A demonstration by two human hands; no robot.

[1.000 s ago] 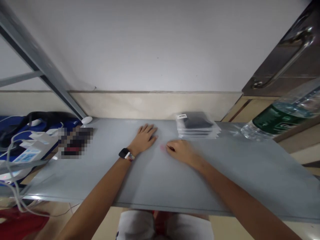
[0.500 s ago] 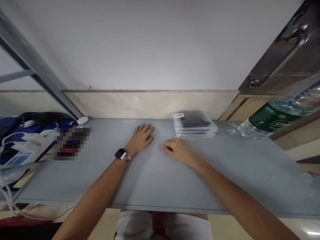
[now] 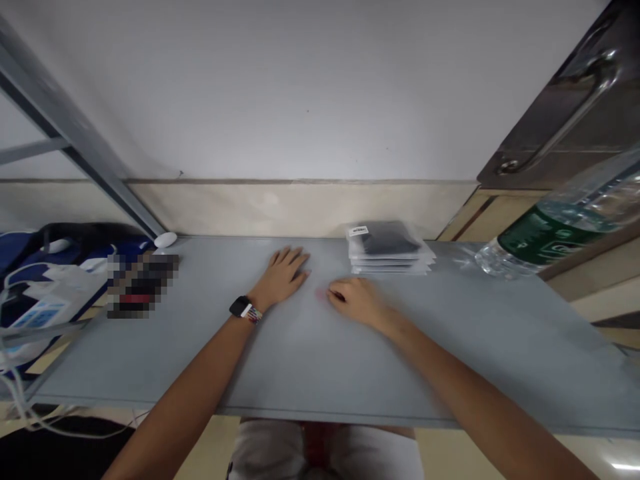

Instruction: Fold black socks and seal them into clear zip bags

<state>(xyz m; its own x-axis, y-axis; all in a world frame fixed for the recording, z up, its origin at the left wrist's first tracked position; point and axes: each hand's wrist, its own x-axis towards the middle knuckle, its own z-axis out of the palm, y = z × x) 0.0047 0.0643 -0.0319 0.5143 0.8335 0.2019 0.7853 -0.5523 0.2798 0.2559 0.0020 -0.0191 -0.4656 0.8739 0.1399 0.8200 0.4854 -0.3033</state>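
My left hand [image 3: 284, 277] lies flat on the grey table [image 3: 195, 353], palm down with the fingers spread; it holds nothing. A dark smartwatch [image 3: 240, 307] with a multicoloured band is on that wrist. My right hand [image 3: 357, 300] rests on the table to the right, its fingers curled and pressed together. Whatever it may hold is hidden. A faint pinkish mark [image 3: 321, 293] shows on the tabletop just left of its fingertips. Behind this hand, close to the wall, sits a stack of flat clear plastic packets [image 3: 393, 248]; the top one has dark contents and a white label.
A large water bottle [image 3: 550, 237] with a green label stands at the back right. At the left are a pixelated dark item [image 3: 143, 287], a small white round object [image 3: 165, 240], white cables [image 3: 17, 393] and a metal frame post [image 3: 85, 127]. The wall [image 3: 300, 100] borders the back.
Both hands stay in nearly the same place. The right hand's fingers remain curled, and the packets and bottle have not moved.
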